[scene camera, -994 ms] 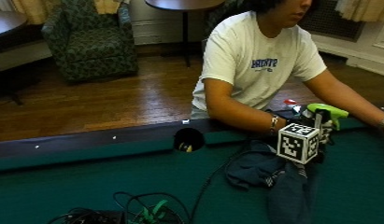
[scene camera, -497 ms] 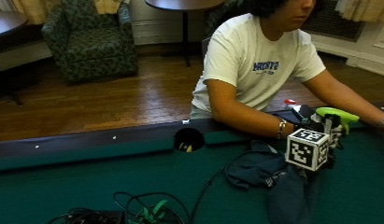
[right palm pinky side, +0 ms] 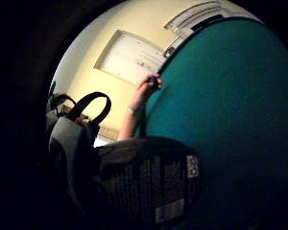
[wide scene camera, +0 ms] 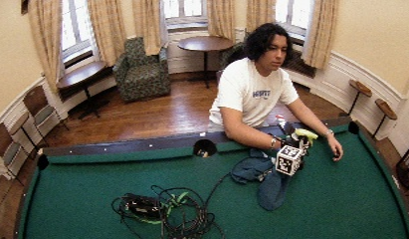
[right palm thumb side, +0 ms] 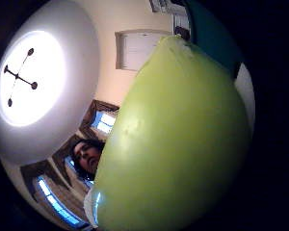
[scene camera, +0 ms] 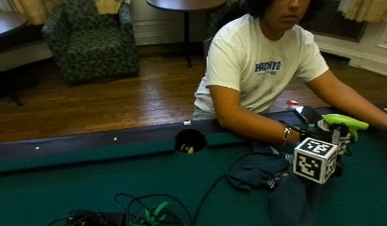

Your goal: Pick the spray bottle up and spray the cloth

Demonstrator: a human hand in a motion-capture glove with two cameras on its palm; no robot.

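Gloved right hand wrapped around the spray bottle, fingers curled on its neck; green spray head uppermost. Bottle held upright above the green felt of the pool table, just inside the near rail, directly above the far end of the dark blue cloth. Cloth lying rumpled on the felt beside the rail's side pocket. Bare left hand resting flat on the felt, beyond the bottle. Open felt past the cloth toward the table centre; cable bundle well apart from the cloth.
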